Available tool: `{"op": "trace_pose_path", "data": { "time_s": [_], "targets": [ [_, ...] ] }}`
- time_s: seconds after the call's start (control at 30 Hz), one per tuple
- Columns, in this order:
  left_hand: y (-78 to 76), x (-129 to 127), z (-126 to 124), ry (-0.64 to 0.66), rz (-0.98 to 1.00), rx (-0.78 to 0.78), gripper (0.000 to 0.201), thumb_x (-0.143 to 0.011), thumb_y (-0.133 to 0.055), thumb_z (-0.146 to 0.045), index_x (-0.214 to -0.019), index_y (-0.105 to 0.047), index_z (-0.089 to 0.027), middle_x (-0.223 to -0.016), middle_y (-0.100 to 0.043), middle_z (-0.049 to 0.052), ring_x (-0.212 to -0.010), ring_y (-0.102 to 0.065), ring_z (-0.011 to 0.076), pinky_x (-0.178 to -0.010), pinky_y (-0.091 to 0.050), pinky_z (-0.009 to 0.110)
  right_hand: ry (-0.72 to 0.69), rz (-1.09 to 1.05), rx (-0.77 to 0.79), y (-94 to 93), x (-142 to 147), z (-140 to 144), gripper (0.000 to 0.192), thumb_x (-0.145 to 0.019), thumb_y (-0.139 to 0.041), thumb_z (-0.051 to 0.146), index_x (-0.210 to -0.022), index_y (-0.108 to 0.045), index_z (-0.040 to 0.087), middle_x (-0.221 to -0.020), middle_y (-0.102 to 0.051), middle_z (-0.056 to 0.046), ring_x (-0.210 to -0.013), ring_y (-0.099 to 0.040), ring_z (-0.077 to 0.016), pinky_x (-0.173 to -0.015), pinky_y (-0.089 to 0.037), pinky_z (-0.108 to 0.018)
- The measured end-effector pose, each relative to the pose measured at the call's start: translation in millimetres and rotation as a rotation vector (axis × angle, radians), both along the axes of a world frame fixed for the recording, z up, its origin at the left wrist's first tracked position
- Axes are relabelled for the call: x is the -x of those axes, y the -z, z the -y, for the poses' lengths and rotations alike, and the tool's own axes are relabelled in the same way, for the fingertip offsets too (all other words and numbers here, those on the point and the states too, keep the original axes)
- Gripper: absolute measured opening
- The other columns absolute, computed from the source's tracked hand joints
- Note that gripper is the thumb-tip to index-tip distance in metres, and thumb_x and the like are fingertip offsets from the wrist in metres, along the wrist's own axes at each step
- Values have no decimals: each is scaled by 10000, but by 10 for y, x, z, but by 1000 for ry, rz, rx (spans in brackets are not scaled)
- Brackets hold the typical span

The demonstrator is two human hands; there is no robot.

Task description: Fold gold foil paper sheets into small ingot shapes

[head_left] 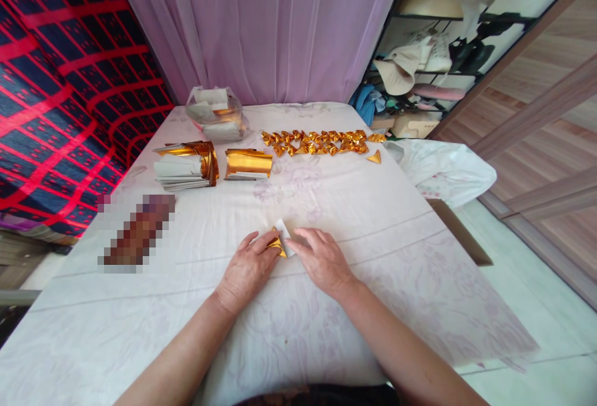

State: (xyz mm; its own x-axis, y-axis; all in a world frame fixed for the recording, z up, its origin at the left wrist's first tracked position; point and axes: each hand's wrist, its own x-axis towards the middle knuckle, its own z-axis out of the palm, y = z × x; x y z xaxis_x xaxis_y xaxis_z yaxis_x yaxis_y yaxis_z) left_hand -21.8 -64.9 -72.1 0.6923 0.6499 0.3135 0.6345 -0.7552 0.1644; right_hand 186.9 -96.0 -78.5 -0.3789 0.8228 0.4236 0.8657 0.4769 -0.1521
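A small partly folded sheet of gold foil paper (285, 232) lies on the cloth in front of me, its white back facing up on the right and gold showing on the left. My left hand (249, 269) holds the gold side down, thumb and fingers closed on it. On the white side, my right hand (324, 261) has its thumb at the edge and its fingers curled beside it. Further off, folded gold foil pieces (317, 143) stand in rows, with a single gold triangle (374, 156) nearby.
Foil sheets lie in a fanned stack (181, 170) and a smaller stack (249, 163), behind them a clear bag of sheets (217, 114). A blurred reddish-brown patch (140, 232) is at left. A white plastic bag (448, 170) hangs past the right edge, near a shelf (433, 73).
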Motion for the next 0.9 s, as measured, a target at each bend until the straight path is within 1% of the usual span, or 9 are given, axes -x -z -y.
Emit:
{"op": "trace_pose_path", "data": {
  "time_s": [0.1, 0.23, 0.37, 0.43, 0.5, 0.63, 0.73, 0.83, 0.9],
  "targets": [
    [-4, -5, -16, -2, 3, 12, 234, -969, -452, -198, -1012, -680, -171, -1256, -617, 121, -1166, -590, 199, -1086, -410, 427, -15, -8, -19, -2, 1, -17, 265, -907, -583, 155, -1103, -691, 298, -1159, -633, -64, -1014, -564, -206, -825, -469, -337],
    [25, 22, -15, 26, 43, 28, 253, -981, -433, -214, -1061, -673, -192, -1186, -668, 86, -1133, -620, 195, -1126, -353, 475, -45, -43, -57, -7, -3, 10, 172, -909, -603, 180, -992, -719, 274, -1114, -655, -52, -993, -567, -200, -826, -446, -336],
    [47, 50, -9, 45, 62, 43, 270, -983, -431, -227, -1105, -670, -200, -1129, -706, 67, -1166, -609, 214, -1134, -332, 496, -69, -51, -61, -3, -11, 51, 149, -908, -600, 160, -955, -714, 244, -1100, -665, -47, -993, -563, -196, -823, -427, -333],
    [43, 50, -12, 53, 64, 51, 275, -982, -428, -220, -1112, -669, -203, -1126, -706, 66, -1153, -617, 204, -1142, -324, 488, -86, -64, -53, 1, -5, 64, 151, -919, -581, 160, -944, -707, 238, -1083, -670, -41, -992, -562, -187, -818, -419, -328],
    [31, 41, -18, 60, 59, 57, 270, -983, -424, -216, -1102, -666, -202, -1137, -698, 68, -1131, -627, 186, -1152, -314, 475, -105, -69, -41, 0, 14, 73, 170, -940, -544, 168, -938, -699, 237, -1035, -680, -33, -967, -566, -177, -808, -416, -325],
    [17, 20, -23, 79, 32, 62, 251, -982, -420, -205, -1040, -663, -184, -1124, -694, 71, -1140, -617, 167, -1167, -296, 454, -153, -56, 15, -12, 59, 83, 192, -960, -501, 180, -921, -684, 224, -891, -688, -23, -845, -575, -169, -759, -409, -333],
    [37, 10, -7, 77, 31, 45, 253, -975, -415, -172, -1056, -654, -186, -1098, -704, 59, -1146, -611, 163, -1174, -289, 439, -128, -77, 53, -16, 61, 81, 155, -946, -524, 189, -922, -675, 217, -868, -689, -23, -805, -575, -172, -732, -404, -338],
    [67, 11, 26, 66, 12, 44, 281, -959, -406, -126, -1107, -636, -189, -1100, -710, 50, -1173, -596, 169, -1183, -272, 439, -78, -135, 109, -8, 37, 71, 113, -926, -557, 203, -933, -668, 217, -887, -690, -26, -819, -584, -173, -748, -414, -334],
    [73, 16, 50, 71, -11, 43, 308, -945, -400, -101, -1136, -624, -190, -1114, -707, 51, -1198, -579, 178, -1188, -263, 449, -61, -182, 132, 3, 21, 62, 100, -914, -571, 203, -905, -669, 220, -887, -684, -23, -830, -588, -171, -763, -421, -330]
  ]
}}
